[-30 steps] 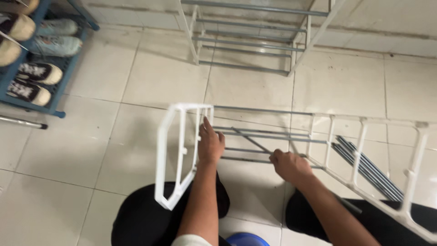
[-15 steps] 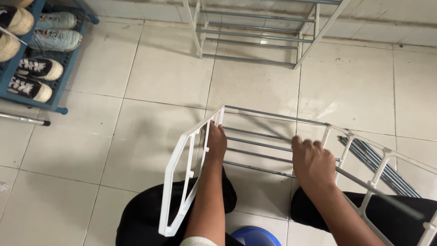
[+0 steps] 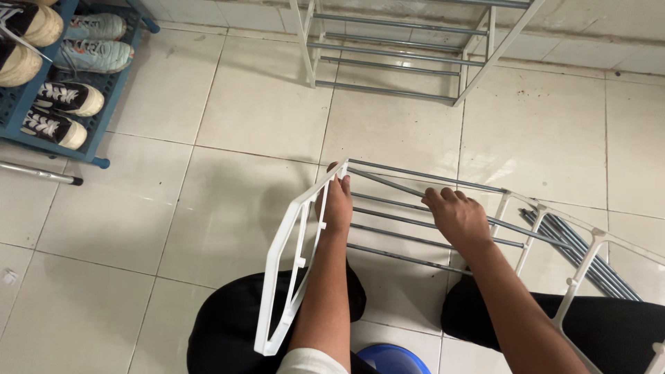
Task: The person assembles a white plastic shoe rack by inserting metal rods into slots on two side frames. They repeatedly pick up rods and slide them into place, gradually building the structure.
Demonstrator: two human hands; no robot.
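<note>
We hold a half-built shoe rack, white plastic side frames joined by thin grey metal rods (image 3: 415, 235), tilted just above the pale tiled floor (image 3: 228, 208) in front of our knees. Our left hand (image 3: 337, 204) is pressed against the inner face of the white plastic end frame (image 3: 294, 256), fingers pointing up along its top corner; we cannot tell whether they curl round a rod. Our right hand (image 3: 457, 216) is closed over a loose grey metal rod (image 3: 388, 183) that runs slantwise toward that same corner. The two hands sit well apart, with the rack's rods between them.

To the right, the long white plastic side frame (image 3: 589, 256) stretches away, and a bundle of spare grey rods (image 3: 589, 256) lies on the floor under it. Black trousers (image 3: 235, 325) cover our legs, and a blue round object (image 3: 391, 360) shows between them at the bottom edge.

Farther off, a finished white and grey rack (image 3: 395, 55) stands bare by the wall. At upper left, a blue shoe shelf (image 3: 28, 121) holds several pairs of sneakers (image 3: 62, 111), black, white and pale blue.
</note>
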